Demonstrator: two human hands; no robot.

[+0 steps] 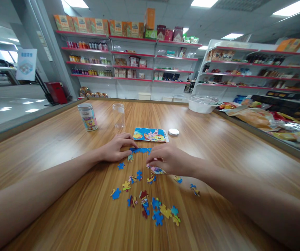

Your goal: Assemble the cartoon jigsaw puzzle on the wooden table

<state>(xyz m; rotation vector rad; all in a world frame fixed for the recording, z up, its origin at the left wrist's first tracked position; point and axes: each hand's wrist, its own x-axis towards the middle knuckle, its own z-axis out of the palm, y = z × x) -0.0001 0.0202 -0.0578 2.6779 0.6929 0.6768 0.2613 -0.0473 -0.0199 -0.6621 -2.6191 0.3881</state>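
Note:
My left hand lies on the table with thumb and fingers apart, fingertips touching the left end of a joined strip of blue jigsaw pieces. Curled over the pieces on the right is my right hand, its thumb and fingers pinched together at a puzzle piece they partly hide. Under that hand lies a joined pink and blue puzzle section, partly covered. Loose pieces are scattered nearer me, among them a blue piece, a yellow piece and a cluster of blue pieces. Just behind the strip is a cartoon picture card.
A printed can and a clear plastic jar stand at the back left. A white round lid lies right of the card. A white bowl and packaged snacks are at the far right. Stocked shelves line the wall.

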